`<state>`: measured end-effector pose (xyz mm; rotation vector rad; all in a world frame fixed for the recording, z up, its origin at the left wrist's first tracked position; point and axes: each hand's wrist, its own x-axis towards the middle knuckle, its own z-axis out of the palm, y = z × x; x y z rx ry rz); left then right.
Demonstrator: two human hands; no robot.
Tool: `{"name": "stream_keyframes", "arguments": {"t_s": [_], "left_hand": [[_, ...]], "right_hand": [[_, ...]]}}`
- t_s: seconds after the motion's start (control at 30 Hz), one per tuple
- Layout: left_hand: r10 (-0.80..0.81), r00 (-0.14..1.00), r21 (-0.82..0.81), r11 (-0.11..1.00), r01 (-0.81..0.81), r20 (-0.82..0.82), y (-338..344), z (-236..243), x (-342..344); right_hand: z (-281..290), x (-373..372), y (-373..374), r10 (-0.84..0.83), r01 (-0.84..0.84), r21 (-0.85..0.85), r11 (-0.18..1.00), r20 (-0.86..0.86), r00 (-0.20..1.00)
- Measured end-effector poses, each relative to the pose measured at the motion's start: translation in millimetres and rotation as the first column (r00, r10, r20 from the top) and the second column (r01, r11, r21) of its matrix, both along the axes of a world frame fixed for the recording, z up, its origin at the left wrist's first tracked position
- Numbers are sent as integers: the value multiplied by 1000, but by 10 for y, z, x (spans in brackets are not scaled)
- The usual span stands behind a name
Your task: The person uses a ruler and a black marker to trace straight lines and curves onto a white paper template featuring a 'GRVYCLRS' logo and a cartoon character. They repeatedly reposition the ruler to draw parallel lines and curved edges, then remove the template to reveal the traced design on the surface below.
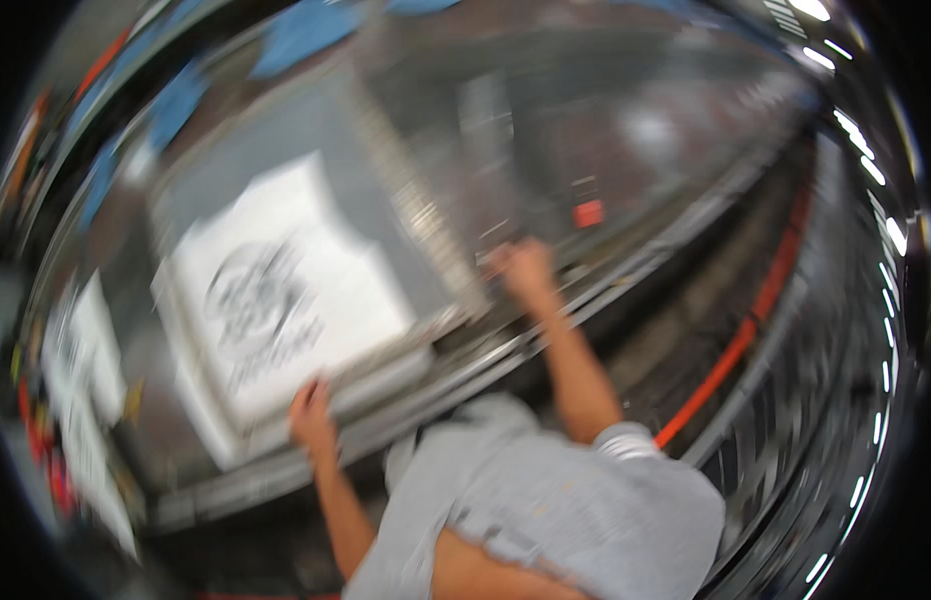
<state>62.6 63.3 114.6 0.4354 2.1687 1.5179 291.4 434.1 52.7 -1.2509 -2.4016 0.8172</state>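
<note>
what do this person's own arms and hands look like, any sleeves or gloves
The left hand and right hand are bare, without gloves, and the forearms are uncovered. The person wears a grey top; its short right sleeve ends in a white-striped cuff. Blur hides finer details.

a white piece (pixel 325 275) with notched edges and a blurred dark print lies spread, slanted, on a grey, pale-edged panel (pixel 320 120).
</note>
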Motion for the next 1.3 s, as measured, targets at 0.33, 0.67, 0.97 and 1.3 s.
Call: {"name": "stream_keyframes", "arguments": {"t_s": [0.33, 0.67, 0.97, 1.3], "left_hand": [[-462, 769, -317, 882, 348, -442, 1206, -1103, -1168], [-661, 551, -577, 738, 351, -509, 1682, -1413, -1258], [-711, 462, -664, 687, 295, -529, 1806, -1617, -1479], [-725, 423, -622, 686, 377, -543, 1850, -1609, -1280]], "right_hand": [[-398, -1641, -1288, -216, -182, -886, 427, -296, 930], [-341, -1239, -1113, 74, -75, -481, 873, -21, 997], [0, -773, -1072, -503, -205, -942, 265, -317, 804], [-221, -760, -871, -305, -109, -835, 539, -314, 899]]}}
